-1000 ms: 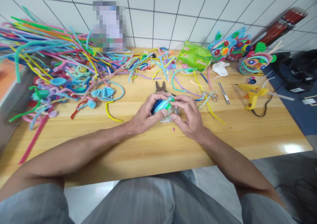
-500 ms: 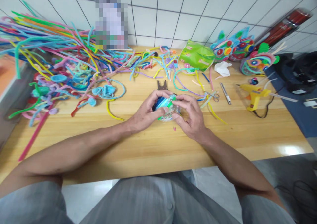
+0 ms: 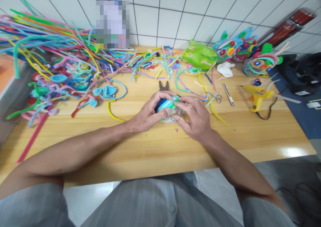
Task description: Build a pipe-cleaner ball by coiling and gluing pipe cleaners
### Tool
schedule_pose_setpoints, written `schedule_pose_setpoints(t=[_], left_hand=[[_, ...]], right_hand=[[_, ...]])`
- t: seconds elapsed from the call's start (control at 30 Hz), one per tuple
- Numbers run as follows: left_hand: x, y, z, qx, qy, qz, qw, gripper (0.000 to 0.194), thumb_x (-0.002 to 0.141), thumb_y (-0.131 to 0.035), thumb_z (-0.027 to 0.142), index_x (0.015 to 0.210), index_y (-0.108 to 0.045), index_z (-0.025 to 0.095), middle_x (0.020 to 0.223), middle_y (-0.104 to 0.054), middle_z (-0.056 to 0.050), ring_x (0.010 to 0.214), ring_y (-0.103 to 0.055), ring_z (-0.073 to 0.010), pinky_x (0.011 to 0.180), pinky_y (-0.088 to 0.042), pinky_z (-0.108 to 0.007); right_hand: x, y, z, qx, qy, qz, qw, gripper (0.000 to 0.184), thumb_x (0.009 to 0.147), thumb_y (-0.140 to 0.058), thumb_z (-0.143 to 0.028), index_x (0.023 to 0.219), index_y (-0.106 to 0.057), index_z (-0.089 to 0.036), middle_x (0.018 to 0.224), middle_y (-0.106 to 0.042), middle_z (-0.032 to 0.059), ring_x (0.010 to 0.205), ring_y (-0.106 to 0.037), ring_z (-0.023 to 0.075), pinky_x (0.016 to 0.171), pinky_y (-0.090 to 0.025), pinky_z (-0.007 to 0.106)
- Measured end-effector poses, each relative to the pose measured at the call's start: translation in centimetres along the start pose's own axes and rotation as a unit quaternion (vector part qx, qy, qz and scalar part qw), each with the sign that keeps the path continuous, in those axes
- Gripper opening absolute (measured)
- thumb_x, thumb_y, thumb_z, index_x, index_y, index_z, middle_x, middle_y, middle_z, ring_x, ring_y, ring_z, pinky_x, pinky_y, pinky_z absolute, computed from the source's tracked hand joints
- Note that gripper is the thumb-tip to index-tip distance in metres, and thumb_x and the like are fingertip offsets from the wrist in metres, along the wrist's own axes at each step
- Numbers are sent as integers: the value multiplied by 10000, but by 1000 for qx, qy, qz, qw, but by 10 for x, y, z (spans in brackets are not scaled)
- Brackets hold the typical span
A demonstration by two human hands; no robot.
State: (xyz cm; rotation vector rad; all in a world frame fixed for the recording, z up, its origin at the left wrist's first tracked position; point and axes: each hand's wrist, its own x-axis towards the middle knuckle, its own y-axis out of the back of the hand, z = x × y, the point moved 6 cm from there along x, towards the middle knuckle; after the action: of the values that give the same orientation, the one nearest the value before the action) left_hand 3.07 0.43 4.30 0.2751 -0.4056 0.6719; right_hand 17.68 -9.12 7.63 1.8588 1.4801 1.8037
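Note:
Both hands hold a small rounded craft piece [image 3: 167, 104] over the table, with blue, white and green pipe-cleaner rows and a clear, shiny part on its right. My left hand [image 3: 150, 112] is closed round its left side, thumb lying across the front. On the right side, my right hand [image 3: 194, 116] grips it between curled fingers and thumb. The fingers cover part of the piece. Just behind it lie dark pliers [image 3: 164, 85] with their jaws apart. A tiny pink scrap [image 3: 177, 130] rests on the wood in front.
Tangled pipe cleaners [image 3: 75, 66] heap up at the left. A green packet [image 3: 200, 56], decorated animal-like heads [image 3: 260, 63] and a white tissue [image 3: 225, 69] stand at the back right. Scissors [image 3: 217, 98], a utility knife [image 3: 228, 95] and a yellow glue gun [image 3: 258, 98] lie to the right.
My right hand has shifted very slightly to the right, its fingers still on the craft piece. The left hand keeps its hold.

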Motion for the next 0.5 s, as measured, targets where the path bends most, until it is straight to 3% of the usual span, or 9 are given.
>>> schedule_pose_setpoints(t=[0.1, 0.3, 0.5], left_hand=[[0, 0, 2, 21, -10, -4, 1000, 303, 1040, -650, 350, 1313, -571, 246, 1458, -595, -113, 1402, -564, -253, 1223, -447, -453], [-2, -2, 8, 61, -37, -8, 997, 331, 1052, -618, 301, 1364, -523, 245, 1457, -579, -133, 1414, -555, -245, 1218, -455, -463], [-7, -5, 19, 181, -114, 9, 977, 251, 1066, -556, 238, 1314, -523, 250, 1443, -598, -146, 1425, -540, -255, 1227, -442, -545]], right_hand=[[0, 1, -2, -12, 4, 1, 1000, 428, 988, -702, -356, 1401, -617, -286, 1279, -698, 126, 1161, -675, 322, 978, -554, 520], [-1, 1, 6, 98, -71, -10, 993, 340, 1000, -685, -352, 1335, -661, -296, 1276, -664, 105, 1202, -652, 301, 1026, -548, 519], [-3, -1, 9, 159, -96, -13, 983, 318, 1008, -670, -374, 1323, -676, -325, 1278, -635, 87, 1224, -625, 294, 1063, -529, 519]])
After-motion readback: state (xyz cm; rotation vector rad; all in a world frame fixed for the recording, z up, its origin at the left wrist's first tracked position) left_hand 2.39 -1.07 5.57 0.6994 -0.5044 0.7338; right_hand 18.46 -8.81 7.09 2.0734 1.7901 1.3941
